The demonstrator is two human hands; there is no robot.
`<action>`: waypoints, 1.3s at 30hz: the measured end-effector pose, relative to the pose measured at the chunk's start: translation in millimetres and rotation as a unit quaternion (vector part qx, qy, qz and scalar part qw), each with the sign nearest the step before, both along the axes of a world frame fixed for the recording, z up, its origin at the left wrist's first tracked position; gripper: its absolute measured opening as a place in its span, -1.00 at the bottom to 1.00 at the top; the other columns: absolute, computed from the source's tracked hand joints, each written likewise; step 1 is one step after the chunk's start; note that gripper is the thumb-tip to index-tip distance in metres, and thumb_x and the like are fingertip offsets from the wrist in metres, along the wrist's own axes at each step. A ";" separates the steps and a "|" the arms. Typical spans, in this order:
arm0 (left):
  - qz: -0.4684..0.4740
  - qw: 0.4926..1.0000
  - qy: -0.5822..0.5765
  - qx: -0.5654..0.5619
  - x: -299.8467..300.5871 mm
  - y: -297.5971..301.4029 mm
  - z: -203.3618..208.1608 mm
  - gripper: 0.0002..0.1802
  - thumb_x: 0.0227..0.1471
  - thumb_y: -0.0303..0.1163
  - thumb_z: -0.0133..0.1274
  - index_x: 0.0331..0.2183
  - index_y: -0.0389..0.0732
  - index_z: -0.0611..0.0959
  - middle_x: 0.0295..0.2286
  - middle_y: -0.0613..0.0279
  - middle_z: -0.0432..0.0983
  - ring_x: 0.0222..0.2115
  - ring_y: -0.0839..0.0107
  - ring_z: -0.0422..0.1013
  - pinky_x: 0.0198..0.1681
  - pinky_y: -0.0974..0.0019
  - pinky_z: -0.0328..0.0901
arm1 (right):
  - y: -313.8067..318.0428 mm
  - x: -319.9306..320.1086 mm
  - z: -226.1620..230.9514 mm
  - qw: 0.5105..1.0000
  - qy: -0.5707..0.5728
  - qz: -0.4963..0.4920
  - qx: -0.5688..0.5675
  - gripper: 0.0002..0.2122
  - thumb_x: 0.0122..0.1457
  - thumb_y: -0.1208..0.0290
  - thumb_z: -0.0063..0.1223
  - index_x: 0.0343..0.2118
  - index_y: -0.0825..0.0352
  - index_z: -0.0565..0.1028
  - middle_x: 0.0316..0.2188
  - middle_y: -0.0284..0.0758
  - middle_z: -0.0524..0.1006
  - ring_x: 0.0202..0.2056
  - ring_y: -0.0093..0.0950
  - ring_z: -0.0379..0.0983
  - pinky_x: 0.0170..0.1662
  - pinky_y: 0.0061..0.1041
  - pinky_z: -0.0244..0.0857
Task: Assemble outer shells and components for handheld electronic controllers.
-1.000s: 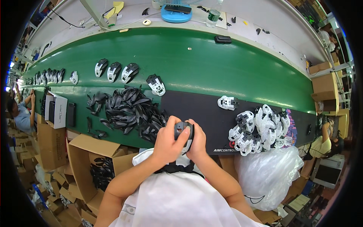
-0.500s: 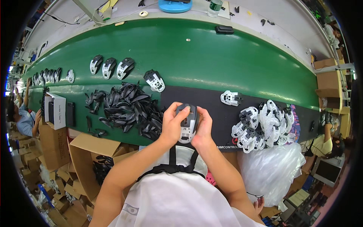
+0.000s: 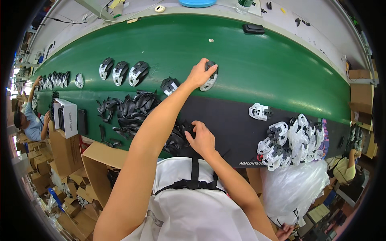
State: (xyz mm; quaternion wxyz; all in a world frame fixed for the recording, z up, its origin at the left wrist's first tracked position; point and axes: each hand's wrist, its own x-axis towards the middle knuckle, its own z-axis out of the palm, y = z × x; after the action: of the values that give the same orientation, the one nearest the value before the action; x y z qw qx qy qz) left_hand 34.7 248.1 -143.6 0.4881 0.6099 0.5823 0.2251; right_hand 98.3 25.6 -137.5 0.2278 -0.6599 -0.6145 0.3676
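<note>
Out over the green work surface [image 3: 241,60], my left hand [image 3: 201,73] grips a dark grey and white computer mouse [image 3: 208,83] from above, fingers round its dark end. My right hand [image 3: 203,139] is lower, at the right edge of a pile of curved black plastic pieces [image 3: 136,108]. Its thumb and forefinger stand apart beside a black piece; whether they touch it I cannot tell. A partly assembled white and black mouse [image 3: 169,86] lies just left of my left wrist, partly covered by the arm. Three more mice [image 3: 120,73] stand in a row farther left.
A black mat [image 3: 225,120] bears a white mouse shell [image 3: 259,111] and a heap of white and black shells [image 3: 277,146]. Clear plastic bags [image 3: 295,193] hang at the right edge. An open cardboard box [image 3: 98,160] stands lower left. A co-worker [image 3: 32,120] sits far left.
My left hand has carried the mouse up and away from me, onto the green surface. My right hand has let go of it and moved down-left to the black pieces.
</note>
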 end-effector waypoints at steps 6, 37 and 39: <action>-0.018 0.903 0.244 0.352 4.9 -7.0 -9.2 -0.53 -0.06 -0.35 0.07 -0.09 -0.28 0.38 -0.09 -0.04 0.27 -0.08 -0.01 0.23 -0.08 0.07 0.19 | 5.7 4.5 -16.8 0.997 0.072 -0.012 -0.008 -0.78 -0.02 0.35 0.19 -0.34 0.31 0.46 -0.47 -0.29 0.46 -0.44 -0.29 0.47 -0.41 -0.33 0.35; -0.042 0.862 -0.362 -0.353 -8.7 -196.6 55.5 -0.20 -0.28 -0.60 0.25 0.04 -0.22 0.27 -0.20 0.15 0.38 -0.10 0.20 0.39 -0.03 0.09 0.34 | -54.8 142.5 16.3 0.947 -0.200 -0.101 -0.229 -0.49 -0.13 -0.17 0.14 -0.45 0.31 0.60 -0.56 -0.15 0.57 -0.40 -0.16 0.55 -0.33 -0.27 0.42; -0.044 0.843 -0.388 -0.371 -20.4 -208.1 64.8 -0.22 -0.28 -0.62 0.24 0.02 -0.22 0.26 -0.22 0.15 0.38 -0.11 0.21 0.39 -0.01 0.09 0.32 | -51.6 141.7 16.0 0.943 -0.220 -0.042 -0.246 -0.52 -0.12 -0.09 0.18 -0.39 0.33 0.56 -0.50 -0.11 0.57 -0.40 -0.16 0.55 -0.34 -0.26 0.42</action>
State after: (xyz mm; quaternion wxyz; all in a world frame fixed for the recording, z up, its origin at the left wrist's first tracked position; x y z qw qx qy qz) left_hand 14.2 40.0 -78.8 0.8732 0.2711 0.3582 0.1892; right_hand 240.1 -26.0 -121.5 -0.0679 -0.7849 -0.5115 0.3431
